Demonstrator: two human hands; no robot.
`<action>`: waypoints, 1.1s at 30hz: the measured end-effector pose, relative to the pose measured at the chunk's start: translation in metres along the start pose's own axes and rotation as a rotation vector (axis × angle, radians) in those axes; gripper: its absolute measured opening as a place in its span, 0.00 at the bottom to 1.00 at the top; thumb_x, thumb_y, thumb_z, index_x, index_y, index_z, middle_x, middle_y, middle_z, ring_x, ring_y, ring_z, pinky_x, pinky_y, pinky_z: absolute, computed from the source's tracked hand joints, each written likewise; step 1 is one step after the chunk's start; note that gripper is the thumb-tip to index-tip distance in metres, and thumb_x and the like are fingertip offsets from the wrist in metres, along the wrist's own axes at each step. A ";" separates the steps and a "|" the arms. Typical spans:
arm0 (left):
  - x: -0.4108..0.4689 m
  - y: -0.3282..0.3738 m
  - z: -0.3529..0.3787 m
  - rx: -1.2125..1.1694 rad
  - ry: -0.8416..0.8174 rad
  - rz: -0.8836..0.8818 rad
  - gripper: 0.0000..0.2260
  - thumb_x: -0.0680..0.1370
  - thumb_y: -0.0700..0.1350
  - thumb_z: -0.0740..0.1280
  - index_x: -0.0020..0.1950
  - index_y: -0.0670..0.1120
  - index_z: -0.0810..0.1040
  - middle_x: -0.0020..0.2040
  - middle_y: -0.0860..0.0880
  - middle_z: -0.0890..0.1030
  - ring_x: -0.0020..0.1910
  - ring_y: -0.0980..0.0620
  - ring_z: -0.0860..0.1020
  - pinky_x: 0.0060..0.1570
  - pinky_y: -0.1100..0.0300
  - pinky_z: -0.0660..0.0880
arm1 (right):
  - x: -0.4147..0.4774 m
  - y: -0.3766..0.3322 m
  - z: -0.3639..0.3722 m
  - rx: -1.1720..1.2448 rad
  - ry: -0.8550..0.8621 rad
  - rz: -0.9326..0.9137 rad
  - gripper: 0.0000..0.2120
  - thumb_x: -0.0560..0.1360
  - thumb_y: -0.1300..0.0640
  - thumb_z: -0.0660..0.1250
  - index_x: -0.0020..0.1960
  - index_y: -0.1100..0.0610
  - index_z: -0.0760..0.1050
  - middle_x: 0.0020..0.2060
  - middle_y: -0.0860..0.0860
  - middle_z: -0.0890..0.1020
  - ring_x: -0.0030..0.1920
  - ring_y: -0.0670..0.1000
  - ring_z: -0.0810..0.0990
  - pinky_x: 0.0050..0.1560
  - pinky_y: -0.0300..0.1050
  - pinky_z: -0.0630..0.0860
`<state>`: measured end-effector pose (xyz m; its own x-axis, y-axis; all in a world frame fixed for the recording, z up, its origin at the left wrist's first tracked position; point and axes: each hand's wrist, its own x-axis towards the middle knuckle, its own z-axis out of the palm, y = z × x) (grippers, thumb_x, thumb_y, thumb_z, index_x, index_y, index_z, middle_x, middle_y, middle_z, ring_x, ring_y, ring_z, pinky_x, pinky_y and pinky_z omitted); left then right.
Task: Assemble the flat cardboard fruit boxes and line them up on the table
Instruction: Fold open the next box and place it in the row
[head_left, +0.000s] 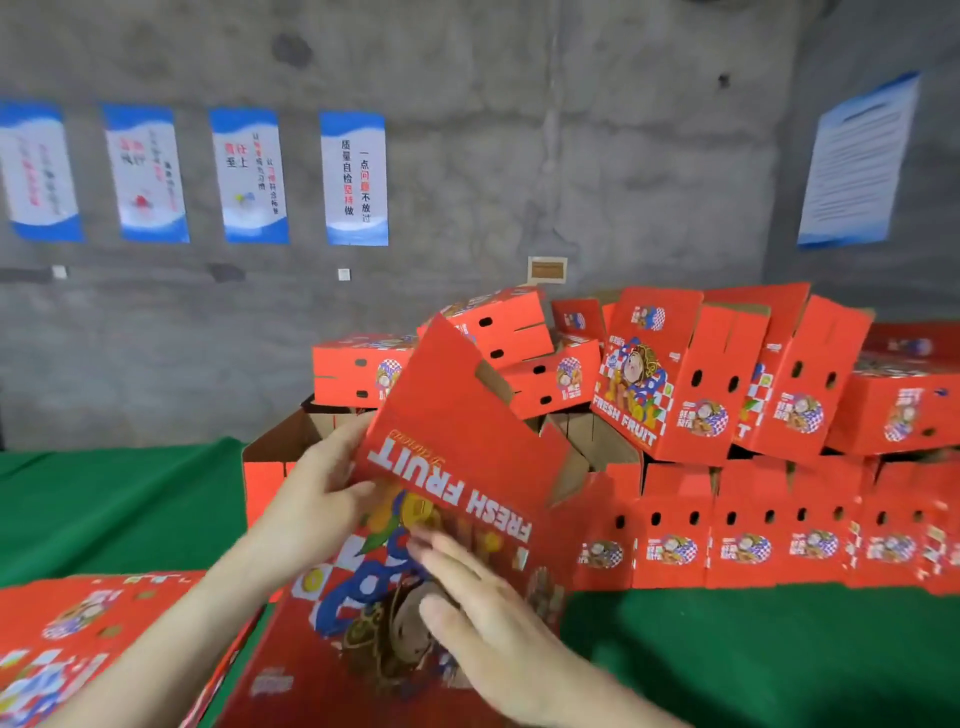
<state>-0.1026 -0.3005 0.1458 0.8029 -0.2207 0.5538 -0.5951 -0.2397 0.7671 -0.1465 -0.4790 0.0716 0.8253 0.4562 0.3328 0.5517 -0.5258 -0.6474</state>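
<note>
Rows of built red cardboard fruit boxes (727, 540) fill three o'clock; left hand (317, 493) grips a half-folded red box (452, 441), right hand (478, 603) presses it flat-fingered; flat red blanks (78, 634) wait at eight.

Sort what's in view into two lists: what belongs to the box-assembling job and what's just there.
Job: box being folded, gripped by the left hand and pressed by the right hand; flat boxes at lower left; assembled boxes in a row on the green table; piled boxes on top.

Just there: four wall posters; notice sheet at right; small plaque.
</note>
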 end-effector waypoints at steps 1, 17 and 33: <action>-0.001 -0.003 -0.008 -0.059 -0.023 -0.009 0.33 0.69 0.20 0.57 0.57 0.56 0.75 0.48 0.56 0.84 0.44 0.60 0.81 0.40 0.66 0.77 | 0.008 0.011 -0.009 -0.049 0.090 0.007 0.22 0.81 0.48 0.56 0.74 0.46 0.61 0.72 0.34 0.55 0.71 0.31 0.53 0.71 0.31 0.52; -0.002 -0.053 -0.017 -0.265 -0.005 -0.079 0.40 0.69 0.20 0.56 0.66 0.61 0.73 0.53 0.45 0.83 0.48 0.44 0.82 0.43 0.51 0.81 | 0.035 0.094 -0.120 0.274 0.316 0.563 0.10 0.79 0.50 0.63 0.53 0.56 0.68 0.48 0.55 0.78 0.31 0.51 0.80 0.25 0.39 0.67; 0.030 -0.065 -0.040 0.078 -0.400 -0.179 0.16 0.64 0.38 0.69 0.52 0.41 0.77 0.47 0.44 0.82 0.47 0.45 0.79 0.48 0.56 0.76 | 0.026 0.083 -0.118 0.046 0.618 0.494 0.28 0.75 0.39 0.62 0.47 0.67 0.74 0.37 0.60 0.80 0.33 0.55 0.80 0.38 0.48 0.77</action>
<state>-0.0379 -0.2535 0.1254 0.8255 -0.5139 0.2334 -0.4609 -0.3749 0.8044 -0.0656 -0.5956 0.1076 0.8982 -0.3110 0.3108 0.1093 -0.5268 -0.8429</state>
